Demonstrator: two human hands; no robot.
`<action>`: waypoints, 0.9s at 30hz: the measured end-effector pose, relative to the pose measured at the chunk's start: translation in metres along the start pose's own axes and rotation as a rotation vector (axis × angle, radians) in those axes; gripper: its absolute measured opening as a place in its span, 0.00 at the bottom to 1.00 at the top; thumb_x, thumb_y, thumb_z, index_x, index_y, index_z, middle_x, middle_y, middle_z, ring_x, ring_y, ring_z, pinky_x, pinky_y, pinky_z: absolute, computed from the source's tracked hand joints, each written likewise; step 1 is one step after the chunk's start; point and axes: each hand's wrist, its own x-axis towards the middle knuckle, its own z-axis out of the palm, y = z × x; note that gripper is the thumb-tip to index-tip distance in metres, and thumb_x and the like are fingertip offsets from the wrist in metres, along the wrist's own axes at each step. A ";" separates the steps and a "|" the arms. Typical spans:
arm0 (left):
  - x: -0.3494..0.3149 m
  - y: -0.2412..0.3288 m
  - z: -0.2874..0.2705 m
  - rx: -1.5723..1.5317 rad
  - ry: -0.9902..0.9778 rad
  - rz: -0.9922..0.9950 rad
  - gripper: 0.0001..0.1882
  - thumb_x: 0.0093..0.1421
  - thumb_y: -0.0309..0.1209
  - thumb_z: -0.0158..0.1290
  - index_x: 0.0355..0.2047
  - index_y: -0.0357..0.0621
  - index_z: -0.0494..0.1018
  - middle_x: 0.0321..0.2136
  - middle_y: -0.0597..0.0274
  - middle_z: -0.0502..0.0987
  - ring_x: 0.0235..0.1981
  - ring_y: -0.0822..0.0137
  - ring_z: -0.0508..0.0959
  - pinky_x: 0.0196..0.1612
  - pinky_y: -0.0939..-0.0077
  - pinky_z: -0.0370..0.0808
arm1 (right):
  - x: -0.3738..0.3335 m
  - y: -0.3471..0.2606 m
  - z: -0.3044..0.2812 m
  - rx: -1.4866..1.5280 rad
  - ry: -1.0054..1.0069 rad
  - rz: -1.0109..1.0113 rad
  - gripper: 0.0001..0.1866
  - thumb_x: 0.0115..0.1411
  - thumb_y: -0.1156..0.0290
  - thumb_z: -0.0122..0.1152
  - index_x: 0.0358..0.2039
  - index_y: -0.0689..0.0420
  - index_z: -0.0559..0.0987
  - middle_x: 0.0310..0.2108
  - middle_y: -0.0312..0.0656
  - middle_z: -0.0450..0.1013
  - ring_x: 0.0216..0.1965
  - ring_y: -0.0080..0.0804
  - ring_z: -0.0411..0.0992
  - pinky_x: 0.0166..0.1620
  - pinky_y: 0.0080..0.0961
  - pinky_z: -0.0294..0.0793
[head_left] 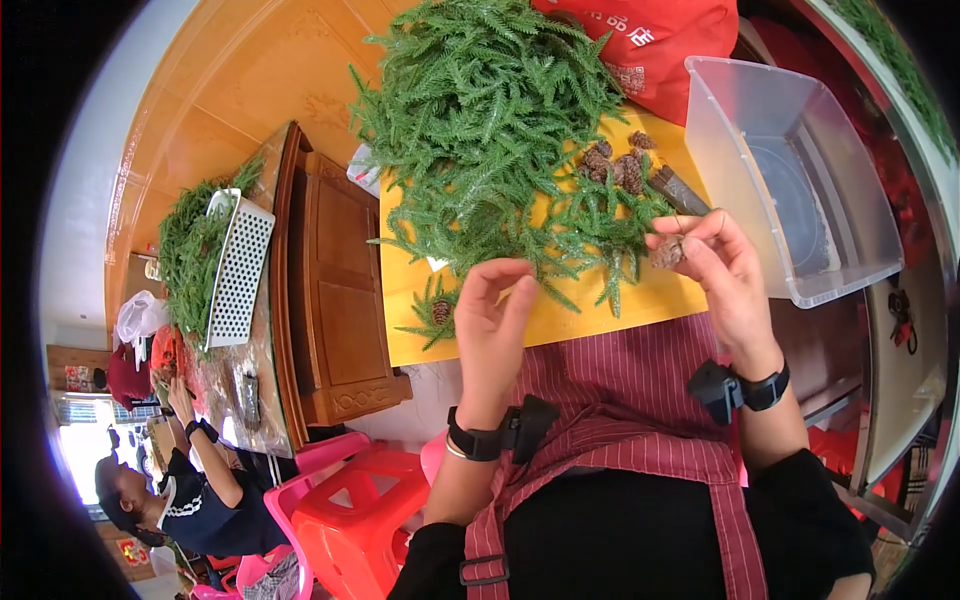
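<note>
My right hand pinches a small brown pinecone between thumb and fingers, above the near right part of the yellow tabletop. My left hand hovers over the table's near edge. Its fingers are loosely curled, the thumb tip stands a little apart from them, and nothing shows between. Just beyond both hands lie loose green artificial pine sprigs, in front of a big heap of pine branches. More pinecones sit in a cluster beside a dark bundle of thin sticks. Left of my left hand lies a sprig with a pinecone.
A clear plastic bin stands at the right, and a red bag at the back. On the left are a wooden cabinet, a white perforated basket with greenery, and a red stool. Another person works beyond.
</note>
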 end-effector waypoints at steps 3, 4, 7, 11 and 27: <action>-0.001 -0.008 -0.010 0.017 0.069 -0.013 0.09 0.58 0.25 0.47 0.39 0.38 0.66 0.34 0.63 0.70 0.35 0.74 0.70 0.39 0.81 0.69 | 0.003 -0.004 -0.007 -0.144 -0.009 0.039 0.03 0.58 0.74 0.48 0.28 0.58 0.66 0.38 0.45 0.70 0.39 0.30 0.71 0.42 0.24 0.70; -0.001 -0.009 -0.011 0.048 0.053 -0.063 0.09 0.58 0.26 0.46 0.40 0.39 0.65 0.34 0.64 0.69 0.36 0.75 0.69 0.39 0.81 0.68 | 0.004 -0.004 -0.009 -0.216 -0.045 0.054 0.03 0.58 0.74 0.48 0.28 0.58 0.66 0.37 0.43 0.70 0.38 0.28 0.71 0.41 0.22 0.70; -0.002 -0.020 -0.015 0.075 0.042 -0.114 0.10 0.59 0.27 0.46 0.40 0.39 0.65 0.34 0.65 0.68 0.36 0.76 0.68 0.38 0.82 0.67 | 0.011 -0.002 -0.013 -0.294 -0.123 0.061 0.03 0.57 0.75 0.49 0.28 0.58 0.66 0.35 0.41 0.70 0.34 0.23 0.70 0.38 0.19 0.68; -0.002 -0.026 -0.015 0.060 0.127 -0.152 0.11 0.59 0.27 0.46 0.42 0.40 0.64 0.35 0.67 0.66 0.37 0.77 0.65 0.41 0.83 0.64 | 0.019 0.007 -0.005 -0.258 -0.205 0.125 0.03 0.56 0.76 0.49 0.28 0.58 0.66 0.34 0.40 0.70 0.31 0.20 0.68 0.37 0.18 0.67; 0.001 -0.036 -0.003 0.926 -0.154 0.229 0.13 0.50 0.34 0.54 0.37 0.47 0.72 0.41 0.55 0.68 0.46 0.55 0.65 0.49 0.58 0.57 | 0.039 0.047 0.018 -0.557 -0.454 0.199 0.03 0.55 0.76 0.50 0.30 0.62 0.69 0.29 0.36 0.69 0.26 0.16 0.65 0.31 0.15 0.66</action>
